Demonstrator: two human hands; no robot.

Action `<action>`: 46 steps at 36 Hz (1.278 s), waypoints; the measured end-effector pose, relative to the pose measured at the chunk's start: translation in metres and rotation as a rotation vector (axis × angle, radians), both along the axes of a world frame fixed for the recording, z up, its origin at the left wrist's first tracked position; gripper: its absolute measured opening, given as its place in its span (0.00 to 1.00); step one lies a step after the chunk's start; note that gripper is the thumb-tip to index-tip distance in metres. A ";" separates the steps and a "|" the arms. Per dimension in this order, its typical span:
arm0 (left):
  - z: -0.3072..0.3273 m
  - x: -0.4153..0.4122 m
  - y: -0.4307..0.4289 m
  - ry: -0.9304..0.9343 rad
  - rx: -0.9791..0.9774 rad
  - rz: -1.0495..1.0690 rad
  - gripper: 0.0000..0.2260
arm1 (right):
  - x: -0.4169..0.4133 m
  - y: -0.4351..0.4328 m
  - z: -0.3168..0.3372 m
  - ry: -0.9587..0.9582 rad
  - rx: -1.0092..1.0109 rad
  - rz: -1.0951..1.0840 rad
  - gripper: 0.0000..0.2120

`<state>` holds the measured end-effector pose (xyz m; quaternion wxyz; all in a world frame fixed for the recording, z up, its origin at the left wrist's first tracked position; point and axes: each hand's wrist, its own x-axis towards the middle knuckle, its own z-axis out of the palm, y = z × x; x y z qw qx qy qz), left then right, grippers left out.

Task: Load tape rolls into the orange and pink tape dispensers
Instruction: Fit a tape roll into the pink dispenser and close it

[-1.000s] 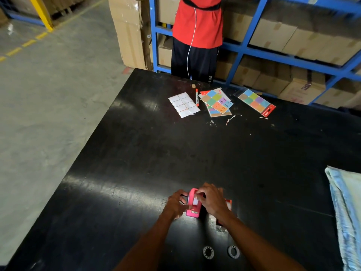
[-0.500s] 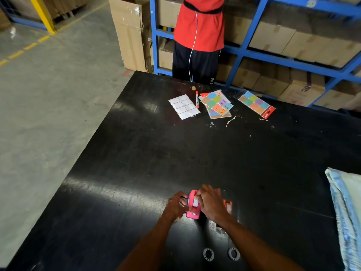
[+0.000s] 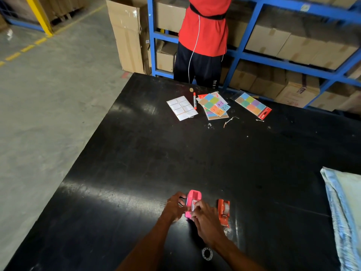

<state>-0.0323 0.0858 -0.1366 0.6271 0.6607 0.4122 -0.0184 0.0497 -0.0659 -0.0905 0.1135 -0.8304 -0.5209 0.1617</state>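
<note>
Gripping the one pink tape dispenser [image 3: 192, 202] near the black table [image 3: 136, 153]'s front edge, your left hand [image 3: 173, 209] clasps its left side while your right hand [image 3: 205, 218] pinches at its top. One orange tape dispenser [image 3: 223, 212] stands just right, untouched. One tape core ring [image 3: 207, 253] lies nearer you. Three sticker sheets lie well apart.

Dim indoor light from overhead. We see broad, soft glare streaks on the glossy black counter [image 3: 136, 153], strongest near its left edge and toward its far-left corner. The hands cast only faint shadows on it. We note wide-angle bowing of the blue shelving [image 3: 293, 63] toward the right edge. Fine detail is soft, and the concrete floor [image 3: 48, 114] is evenly, flatly lit.
</note>
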 end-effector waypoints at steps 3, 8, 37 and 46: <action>0.000 0.000 0.000 -0.003 0.015 -0.003 0.18 | -0.001 -0.002 0.001 -0.001 -0.024 0.001 0.14; 0.000 0.001 -0.001 0.003 0.025 -0.018 0.18 | -0.010 -0.004 0.004 -0.004 -0.043 0.017 0.11; -0.013 0.000 -0.004 0.004 0.101 -0.006 0.17 | -0.024 -0.011 -0.012 -0.212 -0.036 -0.076 0.09; -0.016 0.002 -0.007 0.004 0.092 0.008 0.17 | -0.028 -0.023 -0.012 -0.271 -0.041 -0.061 0.11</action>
